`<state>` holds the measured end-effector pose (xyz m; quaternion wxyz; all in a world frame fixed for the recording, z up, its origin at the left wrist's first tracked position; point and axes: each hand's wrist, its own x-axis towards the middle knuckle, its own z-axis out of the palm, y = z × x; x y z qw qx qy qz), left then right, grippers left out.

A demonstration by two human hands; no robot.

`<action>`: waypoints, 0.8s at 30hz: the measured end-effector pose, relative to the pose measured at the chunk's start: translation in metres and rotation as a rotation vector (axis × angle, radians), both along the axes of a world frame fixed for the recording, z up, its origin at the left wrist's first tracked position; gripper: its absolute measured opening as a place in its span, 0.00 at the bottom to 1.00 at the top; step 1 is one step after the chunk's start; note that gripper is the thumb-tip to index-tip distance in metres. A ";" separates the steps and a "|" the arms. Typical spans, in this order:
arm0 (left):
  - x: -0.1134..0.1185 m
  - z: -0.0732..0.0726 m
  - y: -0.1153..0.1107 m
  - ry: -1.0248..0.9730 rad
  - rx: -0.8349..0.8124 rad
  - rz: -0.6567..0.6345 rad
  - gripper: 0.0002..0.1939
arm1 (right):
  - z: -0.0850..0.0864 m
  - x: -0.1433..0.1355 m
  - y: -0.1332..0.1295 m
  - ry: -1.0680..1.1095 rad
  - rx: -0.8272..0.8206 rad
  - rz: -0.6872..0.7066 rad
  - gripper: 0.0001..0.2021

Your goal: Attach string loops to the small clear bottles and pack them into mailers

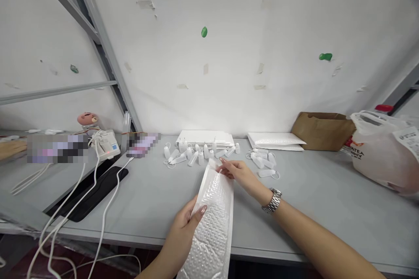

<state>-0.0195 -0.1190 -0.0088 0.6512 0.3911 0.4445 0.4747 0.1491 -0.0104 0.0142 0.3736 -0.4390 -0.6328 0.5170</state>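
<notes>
A white bubble mailer [212,218] lies lengthwise in front of me, tilted over the table's near edge. My left hand [186,226] grips its left side, with the thumb on top. At the mailer's far end, my right hand [231,170] has its fingers closed at the upper right edge. Just beyond it, several small translucent white bottles [193,158] with thin looped straps are scattered on the grey table. A smaller group of the same bottles [266,173] lies to the right of my right hand.
White mailers [204,135] are stacked at the wall; more mailers [276,141] lie beside a brown paper bag [322,130]. A white plastic bag [379,157] stands far right. At left are a charger block [106,144], white cables [106,202], a black mat [93,194] and another person's hand [12,148].
</notes>
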 end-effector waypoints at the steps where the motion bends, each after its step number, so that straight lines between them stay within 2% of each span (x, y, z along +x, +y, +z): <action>1: 0.000 -0.001 0.000 -0.008 0.005 -0.005 0.26 | 0.000 0.000 -0.001 -0.037 0.013 0.038 0.24; 4: 0.002 -0.004 0.000 -0.023 0.023 -0.020 0.25 | 0.000 0.000 -0.007 -0.133 0.043 0.190 0.25; 7: 0.004 -0.004 -0.001 -0.032 0.015 -0.061 0.25 | 0.002 -0.001 -0.011 -0.177 0.000 0.350 0.25; 9: 0.004 -0.003 -0.001 -0.033 0.000 -0.069 0.25 | 0.006 0.000 -0.010 -0.188 0.007 0.386 0.25; 11: 0.003 -0.002 0.001 -0.022 -0.017 -0.036 0.26 | 0.011 0.005 -0.003 -0.155 0.070 0.326 0.23; 14: -0.001 0.000 0.003 -0.003 -0.057 0.047 0.28 | 0.016 0.024 0.017 -0.189 0.176 0.117 0.20; 15: -0.002 0.001 0.003 -0.006 -0.072 0.070 0.28 | 0.017 0.033 0.025 -0.298 0.215 0.006 0.18; 17: -0.003 0.004 0.003 -0.028 -0.095 0.094 0.27 | 0.015 0.053 0.039 -0.726 0.298 -0.294 0.15; 18: -0.003 0.006 0.003 -0.037 -0.103 0.098 0.27 | 0.012 0.063 0.045 -0.810 0.287 -0.378 0.13; 20: -0.002 0.008 0.002 -0.041 -0.106 0.105 0.27 | 0.007 0.078 0.053 -0.911 0.252 -0.444 0.10; 24: -0.001 0.009 0.002 -0.042 -0.118 0.122 0.28 | -0.003 0.086 0.056 -0.953 0.168 -0.373 0.07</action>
